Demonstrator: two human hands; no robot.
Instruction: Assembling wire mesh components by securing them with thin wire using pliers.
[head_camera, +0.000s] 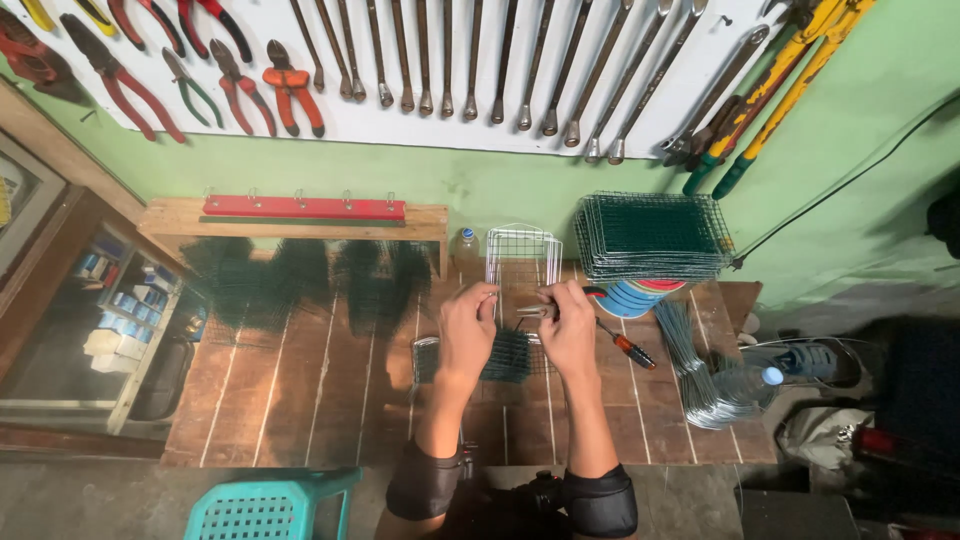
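My left hand (468, 325) pinches the near edge of an upright white wire mesh cage (523, 258) at the middle of the wooden table (300, 400). My right hand (568, 325) holds a pair of pliers (535, 311) against the same edge of the cage, jaws pointing left toward my left fingers. Under both hands lies a small stack of dark green mesh pieces (505, 357). A screwdriver with an orange and black handle (627, 346) lies just right of my right hand.
A tall stack of green mesh panels (652, 235) sits on a round coloured tin at the back right. Bent wire pieces (700, 375) and a plastic bottle (790, 365) lie at the right edge. Pliers and wrenches hang on the wall. A teal stool (265, 505) stands near left.
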